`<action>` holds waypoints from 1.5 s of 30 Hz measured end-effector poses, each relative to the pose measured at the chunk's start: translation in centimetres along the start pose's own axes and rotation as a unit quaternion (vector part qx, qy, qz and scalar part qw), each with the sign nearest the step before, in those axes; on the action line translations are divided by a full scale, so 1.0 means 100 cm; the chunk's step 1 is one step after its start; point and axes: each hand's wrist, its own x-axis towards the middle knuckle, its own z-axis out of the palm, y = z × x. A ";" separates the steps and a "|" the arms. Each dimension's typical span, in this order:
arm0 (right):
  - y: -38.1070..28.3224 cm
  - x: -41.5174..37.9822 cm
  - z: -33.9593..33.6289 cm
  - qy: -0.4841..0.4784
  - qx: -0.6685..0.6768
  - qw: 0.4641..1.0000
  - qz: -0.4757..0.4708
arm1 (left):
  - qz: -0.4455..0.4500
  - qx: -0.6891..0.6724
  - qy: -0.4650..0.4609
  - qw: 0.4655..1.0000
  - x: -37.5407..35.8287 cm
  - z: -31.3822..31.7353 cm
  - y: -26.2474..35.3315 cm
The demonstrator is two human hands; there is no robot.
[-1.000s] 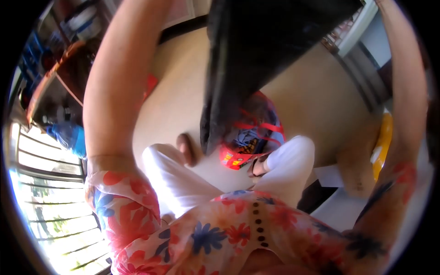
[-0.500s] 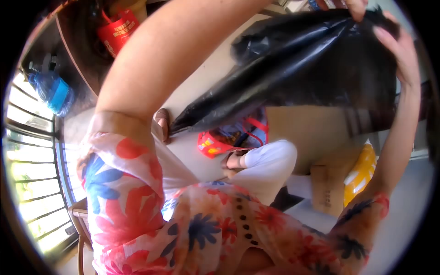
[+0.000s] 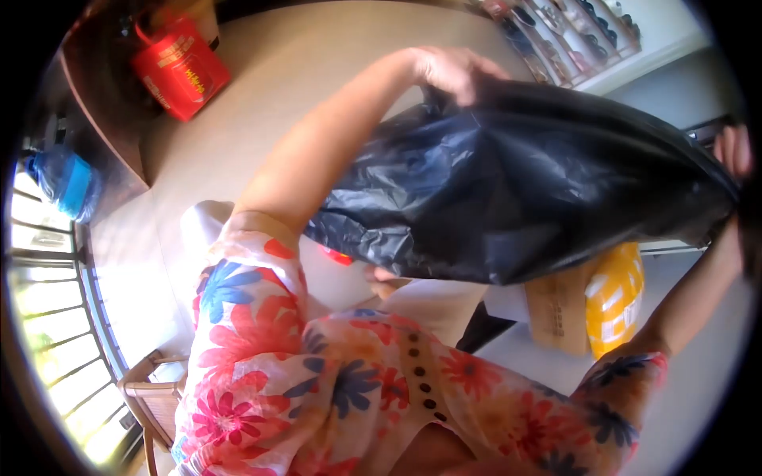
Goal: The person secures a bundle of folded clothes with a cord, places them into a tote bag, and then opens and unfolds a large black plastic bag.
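A large black plastic bag (image 3: 540, 186) stretches sideways in front of me, spread wide between my hands. My left hand (image 3: 459, 73) is closed on the bag's upper edge, with its fingertips partly hidden by the plastic. At the far right, my right hand (image 3: 734, 152) grips the gathered end of the bag, and the dark border of the view cuts part of it off. The bag's lower edge hangs over my lap and covers most of a red bag (image 3: 336, 255) on the floor.
A cardboard box (image 3: 558, 309) and a yellow-and-white package (image 3: 617, 297) stand below the bag. A shoe rack (image 3: 565, 40) is at the upper right. On the left are a red tote bag (image 3: 181, 70), a large water bottle (image 3: 73, 187), a barred window (image 3: 51, 317) and a chair (image 3: 155, 393).
My hands have moved apart, the left one leftward and down, the right one rightward and down. The black bag has spread wider and lower, now covering most of the red floor bag.
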 end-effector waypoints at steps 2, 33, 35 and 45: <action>-0.010 0.000 0.010 0.048 0.127 0.988 0.068 | 0.020 0.106 0.024 0.994 0.008 0.001 -0.010; 0.122 -0.198 -0.056 0.213 -0.259 0.835 0.436 | -0.145 0.189 0.225 0.945 -0.178 0.186 -0.098; 0.114 -0.200 -0.043 0.229 -0.236 0.838 0.436 | -0.161 0.164 0.226 0.947 -0.174 0.166 -0.114; 0.095 -0.223 -0.038 0.394 -0.027 0.802 0.448 | -0.449 -0.164 0.556 0.680 -0.235 0.040 -0.310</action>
